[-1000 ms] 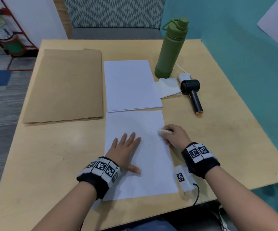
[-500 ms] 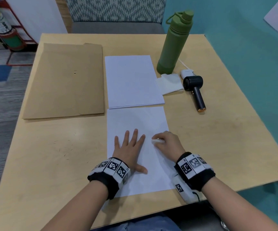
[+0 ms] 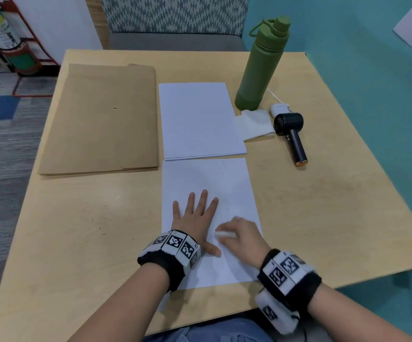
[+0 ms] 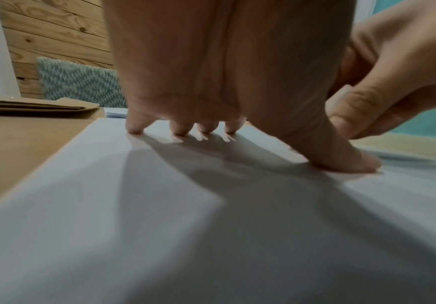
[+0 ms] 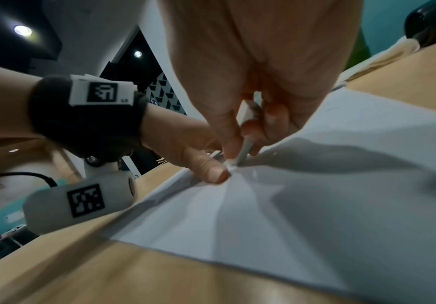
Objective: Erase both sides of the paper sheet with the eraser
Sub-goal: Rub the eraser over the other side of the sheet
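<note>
1. The single white paper sheet (image 3: 207, 183) lies flat on the light wooden table (image 3: 88, 230), its near edge close to the table's front edge and its far edge just short of the white stack of paper (image 3: 200, 119) beyond it.
2. The left hand (image 3: 195, 218) lies flat on the sheet's left half, fingers straight and spread, with the thumb stretched toward the right; the left wrist view shows the fingertips (image 4: 136, 128) and thumb pressing on the paper.
3. The right hand (image 3: 242, 239) is curled round a small white eraser (image 3: 221, 234), pinching it between thumb and fingers; in the right wrist view the eraser (image 5: 245, 144) stands tilted with its lower tip touching the sheet, just beside the left thumb.
4. The paper buckles slightly into soft creases around that contact point.
5. The far half of the sheet is uncovered, and its right edge runs just beside the right hand.
6. Bare tabletop lies left of the sheet, marked with small dark specks, and more bare wood to the right, up to the table's right edge.
7. A flat brown paper envelope (image 3: 101, 119) sits far left, well apart from the sheet.
8. On the far right stand a tall green metal bottle (image 3: 261, 67), a folded white tissue (image 3: 254, 124), and a black handheld fan (image 3: 291, 129), all well apart from the hands.
</note>
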Available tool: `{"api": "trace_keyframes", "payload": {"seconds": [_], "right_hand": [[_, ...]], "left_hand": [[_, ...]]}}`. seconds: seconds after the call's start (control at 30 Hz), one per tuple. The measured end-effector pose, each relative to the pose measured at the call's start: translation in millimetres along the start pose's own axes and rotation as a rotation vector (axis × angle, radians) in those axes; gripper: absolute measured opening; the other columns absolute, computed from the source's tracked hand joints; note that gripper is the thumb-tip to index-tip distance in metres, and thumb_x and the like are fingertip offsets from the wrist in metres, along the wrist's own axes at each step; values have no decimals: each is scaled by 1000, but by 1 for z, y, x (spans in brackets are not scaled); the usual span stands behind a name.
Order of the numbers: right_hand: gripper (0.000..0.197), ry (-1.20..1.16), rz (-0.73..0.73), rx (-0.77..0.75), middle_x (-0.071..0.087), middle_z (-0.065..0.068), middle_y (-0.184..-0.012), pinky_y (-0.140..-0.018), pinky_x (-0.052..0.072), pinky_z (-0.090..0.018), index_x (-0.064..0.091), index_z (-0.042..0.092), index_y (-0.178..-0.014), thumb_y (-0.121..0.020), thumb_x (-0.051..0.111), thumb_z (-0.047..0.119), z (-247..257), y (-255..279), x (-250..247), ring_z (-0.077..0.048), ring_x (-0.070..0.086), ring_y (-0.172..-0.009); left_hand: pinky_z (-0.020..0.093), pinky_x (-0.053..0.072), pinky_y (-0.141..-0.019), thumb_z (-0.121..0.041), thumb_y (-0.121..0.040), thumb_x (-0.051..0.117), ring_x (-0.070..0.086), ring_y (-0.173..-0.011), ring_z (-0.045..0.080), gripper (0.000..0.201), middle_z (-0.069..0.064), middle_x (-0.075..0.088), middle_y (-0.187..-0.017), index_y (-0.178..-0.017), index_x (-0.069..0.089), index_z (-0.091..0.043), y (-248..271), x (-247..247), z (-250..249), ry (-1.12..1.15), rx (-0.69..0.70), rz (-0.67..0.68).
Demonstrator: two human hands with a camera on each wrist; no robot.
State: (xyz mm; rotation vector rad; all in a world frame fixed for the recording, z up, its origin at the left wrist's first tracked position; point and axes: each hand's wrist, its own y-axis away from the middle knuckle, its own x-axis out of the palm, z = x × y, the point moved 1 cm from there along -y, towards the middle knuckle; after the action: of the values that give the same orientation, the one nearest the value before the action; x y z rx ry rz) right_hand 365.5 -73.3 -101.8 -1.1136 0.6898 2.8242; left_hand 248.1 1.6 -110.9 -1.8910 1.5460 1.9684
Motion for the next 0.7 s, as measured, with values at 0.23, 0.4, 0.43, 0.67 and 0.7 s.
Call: {"api": "trace_keyframes", "payload": {"seconds": [0.23,0.4,0.43,0.67,0.7], "right_hand": [[22,-48,-158,67,66,-7,-98,-73,34,-16,67,10,-98,-78,69,19,-2,-30,-24,-20,57,-95],[22,-46,-45,33,49,5,-63,-54,36,-13,50,22,-66,-75,70,23,-5,-3,-10,-12,46,-63],[25,-22,19,14,47,8,-62,-54,36,-13,47,22,-65,-76,70,24,-5,1,-8,-8,44,-60],[16,-67,-128,65,53,-2,-70,-51,32,-13,46,18,-79,-83,61,23,-6,-20,-22,-9,43,-56],[18,-74,-79,61,55,-3,-75,-53,32,-14,44,21,-76,-84,60,23,-7,-16,-16,-11,45,-59]], "left_hand": [[62,-9,-109,-63,-71,67,-27,-140,31,123,3,-34,-152,-146,-24,-26,-1,1,0,-11,-7,3],[63,-9,-108,-63,-71,66,-28,-140,32,123,3,-35,-151,-145,-24,-25,-1,0,0,-4,1,12],[64,-9,-108,-63,-71,66,-28,-140,32,123,3,-35,-151,-145,-24,-25,0,0,0,-3,3,14],[63,-9,-108,-65,-71,65,-28,-140,32,124,3,-35,-151,-145,-25,-25,0,1,1,-9,7,17],[63,-9,-108,-66,-70,65,-28,-140,32,124,3,-35,-151,-145,-25,-25,0,0,1,-8,8,16]]}}
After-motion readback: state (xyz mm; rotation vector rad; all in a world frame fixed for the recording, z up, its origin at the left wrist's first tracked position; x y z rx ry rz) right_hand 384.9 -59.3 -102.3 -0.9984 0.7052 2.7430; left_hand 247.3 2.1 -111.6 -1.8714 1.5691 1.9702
